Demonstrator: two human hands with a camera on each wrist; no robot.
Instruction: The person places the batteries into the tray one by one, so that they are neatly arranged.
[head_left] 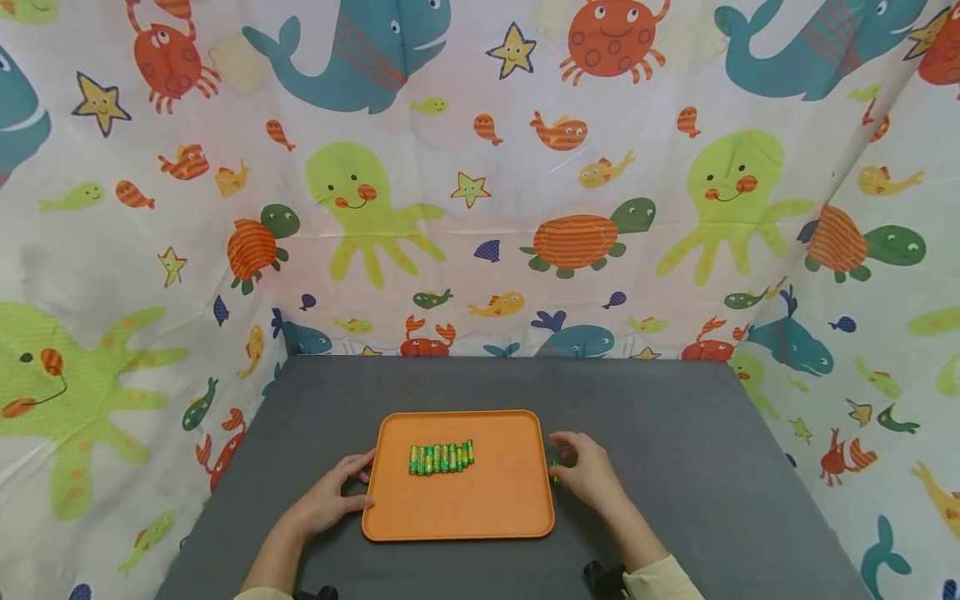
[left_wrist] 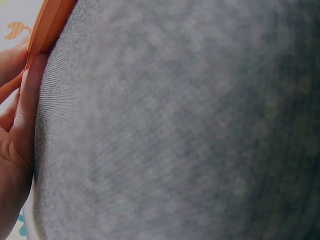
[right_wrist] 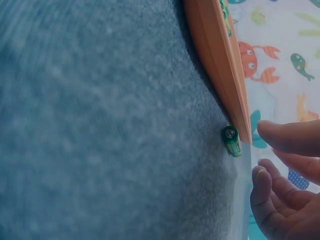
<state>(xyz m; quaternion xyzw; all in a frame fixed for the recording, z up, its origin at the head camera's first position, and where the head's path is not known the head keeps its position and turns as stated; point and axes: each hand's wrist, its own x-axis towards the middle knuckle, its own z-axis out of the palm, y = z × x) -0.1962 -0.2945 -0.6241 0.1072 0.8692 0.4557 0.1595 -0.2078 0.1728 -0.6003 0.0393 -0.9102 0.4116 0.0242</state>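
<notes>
A row of several green-and-yellow batteries [head_left: 442, 458] lies side by side on the orange tray [head_left: 480, 517]. At the tray's left edge, my left hand [head_left: 327, 495] holds the rim with thumb and fingers, which also shows in the left wrist view. Just outside the right edge, another battery [right_wrist: 231, 141] is on the table, its metal end toward the camera. My right hand [head_left: 587, 468] is around that spot, thumb and index finger apart. A gap shows between those fingers and the battery in the right wrist view.
The tray sits on a grey table [head_left: 645, 400]. A white curtain [head_left: 480, 233] printed with sea animals hangs behind the table and along both sides.
</notes>
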